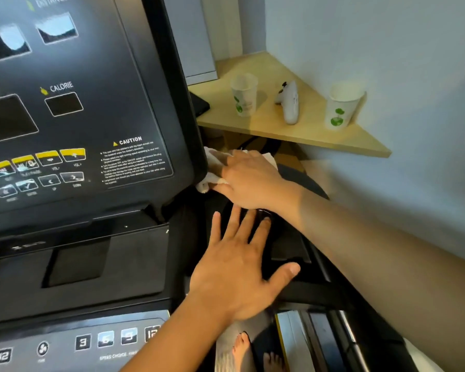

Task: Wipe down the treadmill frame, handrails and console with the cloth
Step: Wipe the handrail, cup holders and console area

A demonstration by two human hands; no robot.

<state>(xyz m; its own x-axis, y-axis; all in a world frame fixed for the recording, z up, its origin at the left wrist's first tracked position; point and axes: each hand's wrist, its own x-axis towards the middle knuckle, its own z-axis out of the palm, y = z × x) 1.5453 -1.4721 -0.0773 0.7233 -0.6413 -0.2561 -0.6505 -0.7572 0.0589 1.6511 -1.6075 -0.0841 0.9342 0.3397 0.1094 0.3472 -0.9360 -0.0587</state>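
The black treadmill console point(73, 116) fills the left of the view, with display windows, yellow buttons and a caution label. My right hand point(250, 178) presses a white cloth point(212, 167) against the console's right edge, low down. My left hand point(239, 269) lies flat with fingers spread on the black right-hand tray of the console point(287, 248), just below the right hand. The lower panel point(105, 339) carries speed buttons. Part of the cloth is hidden under my right palm.
A wooden corner shelf point(306, 135) stands right of the console against the wall, holding two paper cups point(243, 93) point(342, 106) and a white game controller point(290, 102). Bare feet point(243, 350) and the treadmill's side rail point(341, 334) show below.
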